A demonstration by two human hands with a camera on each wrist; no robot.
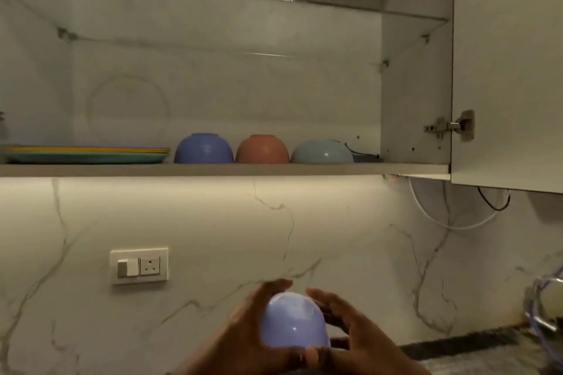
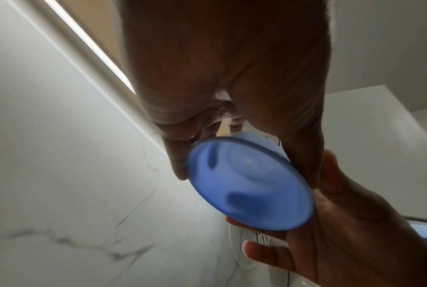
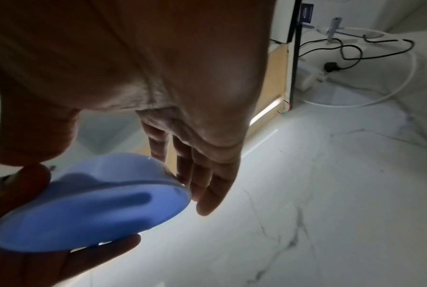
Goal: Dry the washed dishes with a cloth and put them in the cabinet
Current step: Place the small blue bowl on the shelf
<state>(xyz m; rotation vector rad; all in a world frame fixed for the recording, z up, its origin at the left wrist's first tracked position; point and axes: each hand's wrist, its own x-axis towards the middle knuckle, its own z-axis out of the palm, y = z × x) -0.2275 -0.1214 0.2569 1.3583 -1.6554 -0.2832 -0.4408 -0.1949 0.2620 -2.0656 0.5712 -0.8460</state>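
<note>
— What are the hands doing?

— The left hand (image 1: pixel 243 326) and the right hand (image 1: pixel 350 323) cup a pale blue bowl (image 1: pixel 294 321) between them, upside down, fingers curled against its sides and thumbs meeting at the near rim. It is held low in front of the marble wall, well below the cabinet shelf (image 1: pixel 213 169).

— Any cloth?

— None that I can see, though the view blurs around the palms. So I judge drying is done and the putting away is in hand.

— Where should it go?

— On the shelf stand a stack of plates (image 1: pixel 85 154), then a blue bowl (image 1: pixel 203 149), a terracotta bowl (image 1: pixel 262 150) and a grey-blue bowl (image 1: pixel 321 152), all upturned in a row. The next move calls for lifting the bowl over the shelf edge and setting it rim down, perhaps onto one of the bowls, since little room shows beside them.
</note>
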